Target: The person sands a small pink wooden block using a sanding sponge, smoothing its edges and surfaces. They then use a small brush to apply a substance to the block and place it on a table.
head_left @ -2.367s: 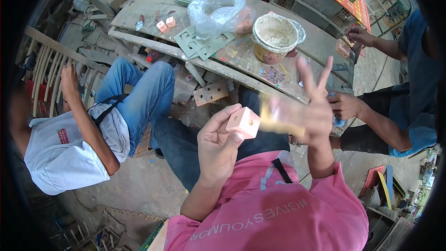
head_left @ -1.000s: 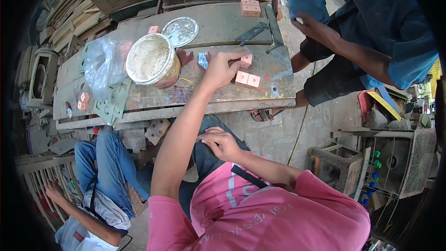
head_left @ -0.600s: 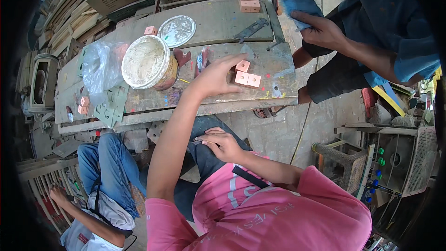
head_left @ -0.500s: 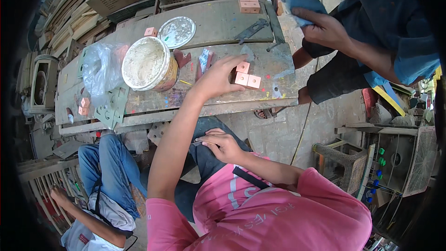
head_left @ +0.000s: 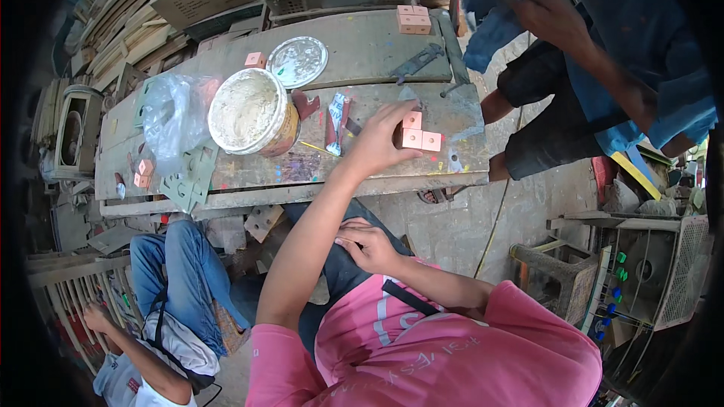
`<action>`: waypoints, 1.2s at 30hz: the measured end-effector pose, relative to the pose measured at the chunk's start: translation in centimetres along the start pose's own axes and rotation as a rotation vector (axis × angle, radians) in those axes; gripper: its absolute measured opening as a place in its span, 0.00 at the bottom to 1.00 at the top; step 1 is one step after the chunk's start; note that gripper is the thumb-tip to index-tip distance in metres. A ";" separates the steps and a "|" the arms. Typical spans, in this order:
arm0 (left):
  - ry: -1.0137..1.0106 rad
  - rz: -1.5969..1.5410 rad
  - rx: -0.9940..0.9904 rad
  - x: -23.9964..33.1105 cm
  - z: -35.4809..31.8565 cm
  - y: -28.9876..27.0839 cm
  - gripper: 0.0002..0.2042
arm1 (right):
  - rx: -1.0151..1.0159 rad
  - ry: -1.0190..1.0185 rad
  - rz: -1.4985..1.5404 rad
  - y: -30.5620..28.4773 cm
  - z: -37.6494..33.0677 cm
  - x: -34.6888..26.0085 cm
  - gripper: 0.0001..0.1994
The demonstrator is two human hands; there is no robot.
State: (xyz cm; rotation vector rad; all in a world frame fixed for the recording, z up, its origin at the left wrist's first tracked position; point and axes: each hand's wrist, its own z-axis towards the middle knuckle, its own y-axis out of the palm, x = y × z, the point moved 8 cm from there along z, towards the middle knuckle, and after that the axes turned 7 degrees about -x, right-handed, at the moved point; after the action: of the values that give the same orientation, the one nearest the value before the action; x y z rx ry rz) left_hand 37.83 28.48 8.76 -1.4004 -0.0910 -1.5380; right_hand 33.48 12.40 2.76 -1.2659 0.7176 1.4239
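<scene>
My left hand (head_left: 381, 139) reaches over the worn wooden table, thumb and fingers curled around the left side of a small group of pink cube blocks (head_left: 412, 138). The blocks form an L, each with a dark dot or hole on its upper face. Low over my lap, my right hand (head_left: 371, 247) is closed in a pinch on a thin, flat strip (head_left: 348, 240); its kind is unclear. Left of my left hand lies a red, white and blue packet (head_left: 337, 122), beside a thin yellow stick (head_left: 320, 148).
An open tub of whitish paste (head_left: 249, 109) stands by its lid (head_left: 297, 61). Nearby are a clear plastic bag (head_left: 175, 117), green templates (head_left: 188, 177), a metal tool (head_left: 418, 62) and more blocks (head_left: 413, 21). A co-worker (head_left: 641, 68) holds blue cloth at right; another person (head_left: 162, 332) sits left.
My left hand has moved slightly right and closer around the blocks, which appear shifted a little right. My right hand stays over my lap. The co-worker's hands and blue cloth have moved.
</scene>
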 end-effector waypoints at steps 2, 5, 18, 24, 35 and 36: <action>-0.008 0.019 0.011 0.2 -0.3 0.2 0.42 | -0.006 -0.009 0.002 -0.1 0.0 -0.1 0.09; -0.027 0.006 -0.003 0.3 -0.6 0.4 0.44 | 0.016 -0.016 0.030 -0.2 0.2 -0.4 0.08; -0.167 -0.004 0.129 0.4 -4.6 -1.3 0.41 | 0.024 -0.019 0.003 0.1 -0.1 0.0 0.08; -0.143 0.027 0.120 3.9 -6.0 -3.9 0.32 | 0.030 0.008 -0.019 0.0 0.2 -0.1 0.08; -0.196 -0.063 0.889 5.2 -17.5 -27.8 0.15 | 0.018 0.092 -0.037 0.5 0.4 -0.1 0.06; -0.193 0.001 0.996 3.2 -19.3 -31.0 0.15 | 0.022 0.107 -0.049 0.6 0.3 -0.1 0.06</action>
State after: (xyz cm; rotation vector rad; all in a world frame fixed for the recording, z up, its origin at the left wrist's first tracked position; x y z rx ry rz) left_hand 3.59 29.35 21.69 -0.7206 -0.8490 -1.0746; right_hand 32.80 12.43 2.83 -1.3412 0.7668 1.3130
